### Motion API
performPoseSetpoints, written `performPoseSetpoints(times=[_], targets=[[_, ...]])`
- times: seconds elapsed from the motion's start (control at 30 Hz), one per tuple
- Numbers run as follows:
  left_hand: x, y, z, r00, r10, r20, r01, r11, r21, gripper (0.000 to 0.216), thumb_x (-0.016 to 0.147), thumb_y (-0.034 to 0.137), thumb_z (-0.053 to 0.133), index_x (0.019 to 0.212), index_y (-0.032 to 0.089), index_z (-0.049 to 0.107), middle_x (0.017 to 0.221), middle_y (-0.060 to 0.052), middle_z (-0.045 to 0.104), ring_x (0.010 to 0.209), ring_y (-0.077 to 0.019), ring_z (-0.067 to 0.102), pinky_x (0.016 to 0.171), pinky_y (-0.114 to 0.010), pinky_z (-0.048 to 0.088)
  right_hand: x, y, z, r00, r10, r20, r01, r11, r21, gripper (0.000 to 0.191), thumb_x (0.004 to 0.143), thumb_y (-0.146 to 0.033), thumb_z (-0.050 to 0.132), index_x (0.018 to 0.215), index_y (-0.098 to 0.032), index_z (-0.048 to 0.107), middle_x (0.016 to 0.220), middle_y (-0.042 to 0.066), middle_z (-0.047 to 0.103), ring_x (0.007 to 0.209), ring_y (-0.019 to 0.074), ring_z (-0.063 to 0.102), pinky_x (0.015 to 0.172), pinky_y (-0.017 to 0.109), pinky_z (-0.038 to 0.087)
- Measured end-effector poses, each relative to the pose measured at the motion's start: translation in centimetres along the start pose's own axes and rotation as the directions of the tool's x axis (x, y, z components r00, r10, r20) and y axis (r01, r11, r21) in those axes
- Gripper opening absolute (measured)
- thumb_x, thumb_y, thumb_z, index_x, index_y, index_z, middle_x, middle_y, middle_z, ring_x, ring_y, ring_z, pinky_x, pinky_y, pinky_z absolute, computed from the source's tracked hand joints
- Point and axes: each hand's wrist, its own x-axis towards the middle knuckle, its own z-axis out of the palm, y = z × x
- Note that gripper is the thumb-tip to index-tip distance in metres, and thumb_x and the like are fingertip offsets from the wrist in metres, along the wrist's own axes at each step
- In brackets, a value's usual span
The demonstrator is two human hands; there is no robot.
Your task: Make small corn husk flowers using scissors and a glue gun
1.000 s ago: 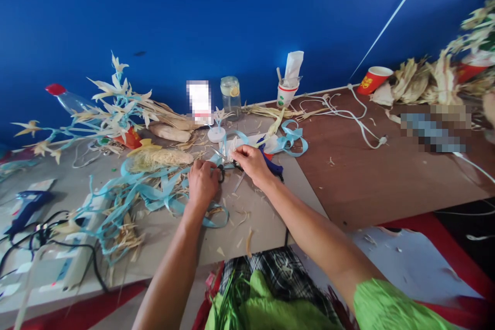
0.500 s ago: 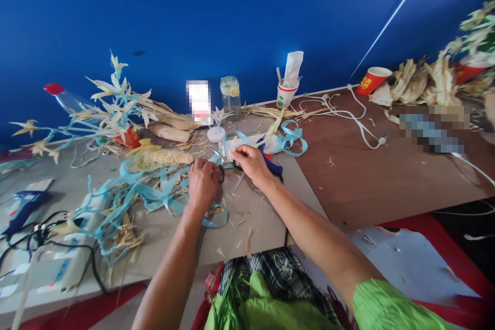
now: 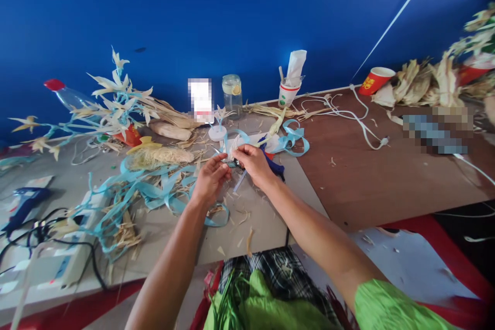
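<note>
My right hand (image 3: 253, 164) is closed in a pinch on a small pale piece of corn husk (image 3: 234, 145) held above the table. Just left of it is my left hand (image 3: 212, 178), with its fingertips partly apart and no object visible between them. Scissors (image 3: 216, 149) lie by the fingertips of my left hand; a blade shows and the rest is mostly hidden. Behind my right hand is a dark blue tool (image 3: 275, 167), partly covered. A white round base (image 3: 217, 133) with a small husk flower (image 3: 223, 114) stands beyond the hands.
Light blue ribbon (image 3: 166, 188) and husk scraps spread to the left. Farther left are a power strip (image 3: 75, 263) and a blue glue gun (image 3: 29, 203). A glass jar (image 3: 232, 97), paper cup (image 3: 288, 94) and white cables (image 3: 358, 124) stand or lie at the back.
My left hand has come off the scissors' handle and moved up and right, towards my right hand. The right hand keeps its pinch nearly in place.
</note>
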Motion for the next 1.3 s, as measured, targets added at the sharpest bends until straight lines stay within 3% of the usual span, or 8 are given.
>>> performPoseSetpoints(times=[0.17, 0.43, 0.97, 1.3], targets=[[0.06, 0.18, -0.03, 0.998, -0.066, -0.008, 0.065, 0.993, -0.098, 0.041, 0.06, 0.018, 0.08, 0.097, 0.013, 0.063, 0.063, 0.001, 0.061, 0.052, -0.006, 0.053, 0.054, -0.019, 0.043, -0.26, -0.39, 0.11, 1.0, 0.018, 0.004, -0.018, 1.0, -0.001, 0.022, 0.066, -0.039, 0.062, 0.063, -0.018, 0.057, 0.05, -0.005, 0.044, 0.053, 0.0098, 0.038, 0.053, 0.024, 0.03], [0.17, -0.18, 0.07, 0.996, -0.079, -0.043, 0.077, 0.996, -0.043, 0.029, 0.056, 0.021, 0.082, 0.079, 0.009, 0.068, 0.059, -0.001, 0.061, 0.051, -0.0058, 0.053, 0.051, -0.017, 0.041, -0.57, -0.79, 0.29, 0.998, 0.055, 0.018, -0.055, 0.998, -0.016, 0.023, 0.063, -0.039, 0.064, 0.061, -0.017, 0.056, 0.05, -0.005, 0.045, 0.054, 0.0095, 0.039, 0.053, 0.023, 0.031], [0.24, -0.54, 0.01, 0.996, -0.062, -0.065, 0.059, 0.998, -0.036, 0.023, 0.06, 0.02, 0.079, 0.078, 0.01, 0.069, 0.059, -0.001, 0.061, 0.051, -0.0056, 0.051, 0.051, -0.018, 0.039, -0.44, -0.38, 0.3, 0.995, 0.086, 0.058, -0.09, 0.994, 0.057, 0.02, 0.063, -0.035, 0.065, 0.062, -0.016, 0.059, 0.055, -0.004, 0.053, 0.052, 0.0079, 0.039, 0.052, 0.023, 0.03], [0.11, -0.07, 0.33, 0.988, -0.156, -0.014, 0.151, 0.971, -0.183, 0.019, 0.06, 0.012, 0.077, 0.075, 0.01, 0.067, 0.061, -0.001, 0.059, 0.053, -0.0056, 0.052, 0.05, -0.017, 0.042, -0.79, -0.68, 0.67, 0.991, 0.099, 0.09, -0.113, 0.979, 0.172, 0.022, 0.061, -0.036, 0.068, 0.063, -0.017, 0.057, 0.057, -0.003, 0.056, 0.05, 0.0071, 0.041, 0.049, 0.022, 0.029]])
